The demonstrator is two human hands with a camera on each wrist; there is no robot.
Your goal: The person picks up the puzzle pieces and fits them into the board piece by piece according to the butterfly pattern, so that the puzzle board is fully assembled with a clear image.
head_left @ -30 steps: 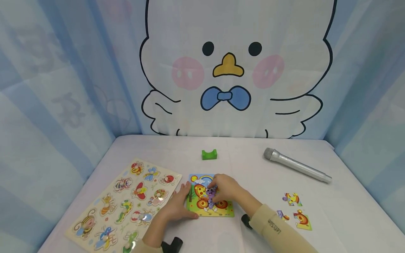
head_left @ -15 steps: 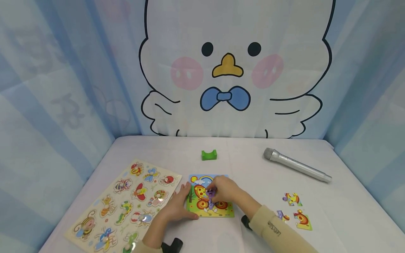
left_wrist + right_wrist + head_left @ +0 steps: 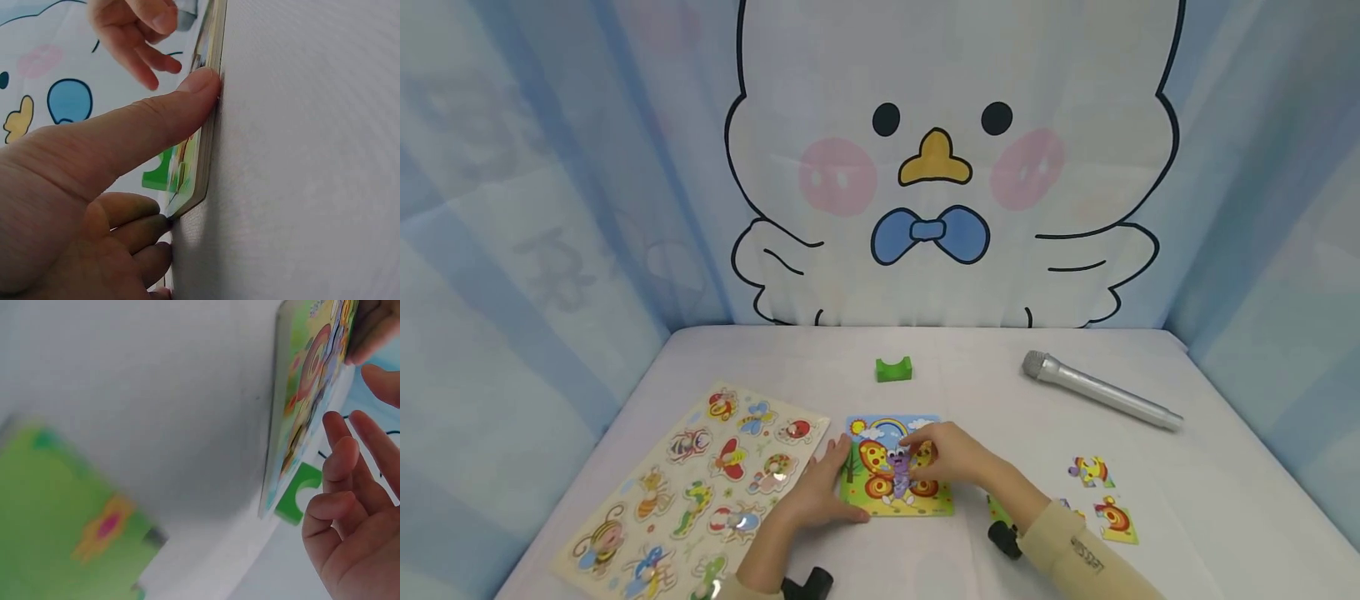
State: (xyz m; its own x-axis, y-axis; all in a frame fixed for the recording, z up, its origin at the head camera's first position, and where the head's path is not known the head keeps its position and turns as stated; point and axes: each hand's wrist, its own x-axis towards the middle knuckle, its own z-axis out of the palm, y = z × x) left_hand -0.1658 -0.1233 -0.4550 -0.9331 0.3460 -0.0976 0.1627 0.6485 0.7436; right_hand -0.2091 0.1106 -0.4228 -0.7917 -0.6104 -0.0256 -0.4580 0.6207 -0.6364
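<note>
A small square puzzle board with a butterfly picture lies in the middle of the table; its purple-bodied butterfly shows in the head view. My left hand steadies the near left corner, thumb along the near edge and fingers by the left edge. In the left wrist view the thumb presses against the board's side. My right hand is over the board's right part, covering some of the picture. Its fingers are loosely bent with nothing between them in the right wrist view.
Loose puzzle pieces lie at the right, among them a yellow-and-red one and one with an orange spiral. A green piece with a flower lies by the right wrist. A large insect board, a green block and a silver microphone surround the puzzle.
My right hand has shifted right and its fingers have loosened off the butterfly's body, showing more of the right wing. The left hand stays at the board's corner.
</note>
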